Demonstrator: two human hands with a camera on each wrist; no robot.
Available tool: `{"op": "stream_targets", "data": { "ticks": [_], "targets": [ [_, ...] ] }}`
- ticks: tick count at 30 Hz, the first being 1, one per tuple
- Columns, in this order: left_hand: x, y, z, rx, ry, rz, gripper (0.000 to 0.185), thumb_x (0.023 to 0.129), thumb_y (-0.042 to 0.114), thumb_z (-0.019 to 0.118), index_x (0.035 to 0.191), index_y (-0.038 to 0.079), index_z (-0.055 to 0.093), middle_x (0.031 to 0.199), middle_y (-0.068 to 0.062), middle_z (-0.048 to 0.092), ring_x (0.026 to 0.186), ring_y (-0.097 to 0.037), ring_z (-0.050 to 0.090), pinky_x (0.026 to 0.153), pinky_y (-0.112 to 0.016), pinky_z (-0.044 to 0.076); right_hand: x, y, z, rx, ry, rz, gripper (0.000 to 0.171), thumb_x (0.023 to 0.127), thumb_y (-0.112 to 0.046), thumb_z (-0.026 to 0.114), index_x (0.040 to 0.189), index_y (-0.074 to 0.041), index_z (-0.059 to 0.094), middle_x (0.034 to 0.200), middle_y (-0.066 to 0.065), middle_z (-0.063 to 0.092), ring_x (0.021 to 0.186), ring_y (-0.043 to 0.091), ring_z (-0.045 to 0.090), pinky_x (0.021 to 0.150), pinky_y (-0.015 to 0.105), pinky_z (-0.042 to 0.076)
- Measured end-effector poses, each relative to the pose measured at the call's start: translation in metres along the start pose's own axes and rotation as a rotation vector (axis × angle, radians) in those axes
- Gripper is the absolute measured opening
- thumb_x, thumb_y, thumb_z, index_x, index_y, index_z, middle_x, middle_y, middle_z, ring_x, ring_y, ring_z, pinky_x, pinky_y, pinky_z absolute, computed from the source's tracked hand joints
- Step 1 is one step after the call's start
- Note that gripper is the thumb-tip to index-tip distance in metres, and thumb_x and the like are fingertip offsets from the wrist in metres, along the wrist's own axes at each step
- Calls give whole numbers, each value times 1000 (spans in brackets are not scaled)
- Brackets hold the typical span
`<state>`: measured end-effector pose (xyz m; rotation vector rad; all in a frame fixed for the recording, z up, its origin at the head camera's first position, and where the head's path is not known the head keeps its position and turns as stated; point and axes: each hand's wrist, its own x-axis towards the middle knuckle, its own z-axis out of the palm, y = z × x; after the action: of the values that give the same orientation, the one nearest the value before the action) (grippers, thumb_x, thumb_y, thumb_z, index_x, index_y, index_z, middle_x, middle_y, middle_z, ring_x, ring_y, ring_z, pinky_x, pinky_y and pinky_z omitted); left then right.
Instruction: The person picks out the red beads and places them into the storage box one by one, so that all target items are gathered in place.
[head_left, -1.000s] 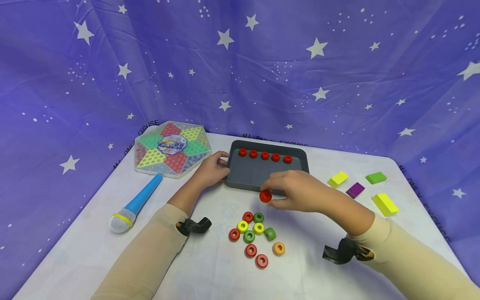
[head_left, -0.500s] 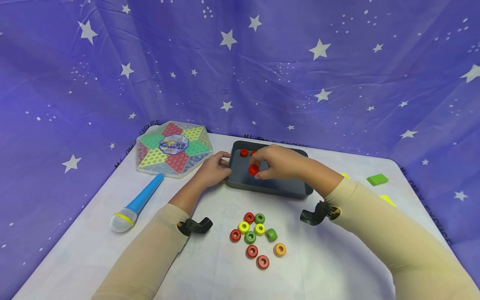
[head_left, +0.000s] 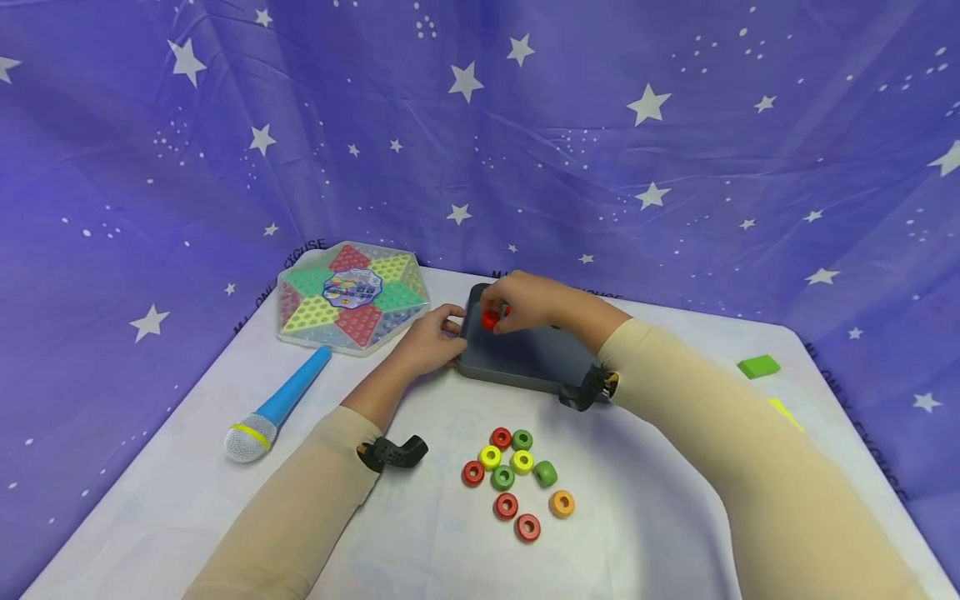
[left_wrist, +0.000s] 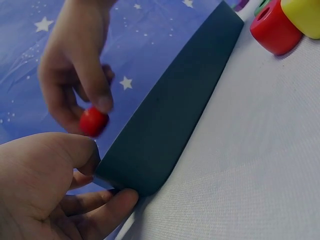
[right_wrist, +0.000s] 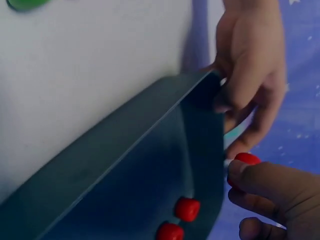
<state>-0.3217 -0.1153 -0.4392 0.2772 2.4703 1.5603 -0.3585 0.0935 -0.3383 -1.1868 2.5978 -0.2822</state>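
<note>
We see the right hand (head_left: 525, 302) pinching a red bead (head_left: 490, 320) between thumb and fingertips, its grip closed on the bead, held over the near-left corner of the grey tray (head_left: 525, 360). In the left wrist view the bead (left_wrist: 93, 121) hangs just above the tray's (left_wrist: 170, 120) corner, clear of the rim, with the right hand (left_wrist: 75, 75) curled over it. In the right wrist view the bead (right_wrist: 246, 160) shows at the fingertips of the right hand (right_wrist: 270, 197), beside the tray wall (right_wrist: 125, 165), and two more red beads (right_wrist: 179, 220) lie on the tray floor.

The left hand (head_left: 427, 343) holds the tray's left end, its grip closed on that corner: the left wrist view shows the thumb on top and fingers (left_wrist: 100, 210) curled under the corner. The right wrist view shows the same left hand (right_wrist: 250, 75) at the tray's corner.

On the white worktop (head_left: 187, 517), in front of the tray, lies a cluster of loose rings (head_left: 513, 479) in red, yellow, green and orange, well apart from both hands. To the left lie a blue microphone (head_left: 273, 408) and a hexagonal game board (head_left: 351, 297). To the right lies a green block (head_left: 758, 366), with a yellow block (head_left: 783, 411) partly hidden behind the right sleeve. A starred purple cloth (head_left: 480, 125) hangs behind.
</note>
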Motion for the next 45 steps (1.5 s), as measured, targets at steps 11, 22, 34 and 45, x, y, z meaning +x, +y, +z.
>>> {"op": "stream_targets", "data": {
  "ticks": [11,22,34,45],
  "targets": [
    [-1,-1,-1,1,1,2,54,90,13,63,143,12,50,123,-13,65,98,-24,71,68,-35,62,34,18,26,-117,-59,114,27,88,-22,78,113,-12,72,93,0,68,82,18,60,72,34,53],
    [-1,0,1,7,4,8,52,90,12,63,141,14,51,122,-13,66,96,-24,71,67,-34,62,34,26,40,-178,-46,127,29,87,-28,80,111,-14,71,89,-1,67,76,17,59,68,32,51],
    [-1,3,-2,6,-4,-13,56,90,13,64,144,11,49,124,-14,65,99,-25,71,69,-34,63,-24,4,18,-40,225,36,38,90,-34,75,123,-14,72,104,1,73,81,16,64,70,34,55],
    [0,0,0,-1,0,5,55,90,11,63,143,10,50,124,-16,65,96,-25,71,69,-34,62,-113,-41,42,14,318,-124,27,90,-36,76,113,-23,74,101,-12,70,80,6,62,69,24,54]
  ]
}}
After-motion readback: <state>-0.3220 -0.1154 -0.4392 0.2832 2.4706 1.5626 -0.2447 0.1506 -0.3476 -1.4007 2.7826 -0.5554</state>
